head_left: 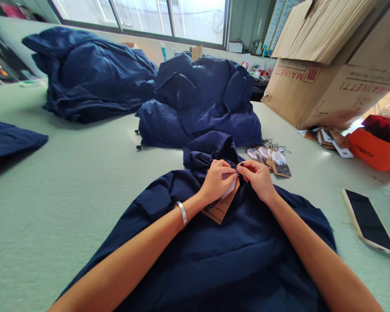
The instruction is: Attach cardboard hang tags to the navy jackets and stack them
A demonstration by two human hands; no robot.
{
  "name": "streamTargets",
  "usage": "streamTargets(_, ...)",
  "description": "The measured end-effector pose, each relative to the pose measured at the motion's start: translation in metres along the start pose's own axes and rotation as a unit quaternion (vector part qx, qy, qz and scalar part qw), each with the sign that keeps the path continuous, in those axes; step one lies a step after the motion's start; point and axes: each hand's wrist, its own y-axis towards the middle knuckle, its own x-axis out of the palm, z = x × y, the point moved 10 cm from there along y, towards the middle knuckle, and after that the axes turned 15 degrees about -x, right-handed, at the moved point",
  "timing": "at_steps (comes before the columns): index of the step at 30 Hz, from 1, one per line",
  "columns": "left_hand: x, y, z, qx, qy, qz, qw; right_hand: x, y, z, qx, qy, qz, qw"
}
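A navy jacket [214,255] lies spread in front of me, its hood [211,149] pointing away. Over the collar area my left hand [218,180] pinches the dark string of a brown cardboard hang tag [223,210], and the tag hangs below the fingers. Close beside it, almost touching, my right hand [255,177] is closed in a pinch on the small black end of the same string. The fingers hide part of the string and the spot where it meets the jacket.
Beyond the hood sits a folded navy jacket pile [198,99], with another navy heap [94,73] to its left. Several hang tags [273,160] lie right of the hood. A phone [370,221], an orange bag [377,149] and a large cardboard box [325,91] occupy the right side.
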Motion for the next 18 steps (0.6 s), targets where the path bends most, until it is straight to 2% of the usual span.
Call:
streamTargets(8, 0.002, 0.000, -0.001, -0.005, 0.000, -0.003, 1.000, -0.014, 0.004, 0.002, -0.022, -0.022, 0.023, 0.999)
streamTargets(14, -0.002, 0.000, 0.001, -0.026, 0.004, 0.019, 0.999, -0.006, 0.001, 0.000, -0.007, 0.015, 0.008, 1.000)
streamTargets(18, -0.006, -0.001, 0.007, -0.013, -0.007, 0.034, 0.999, 0.001, -0.001, -0.003, 0.006, 0.026, -0.005, 1.000)
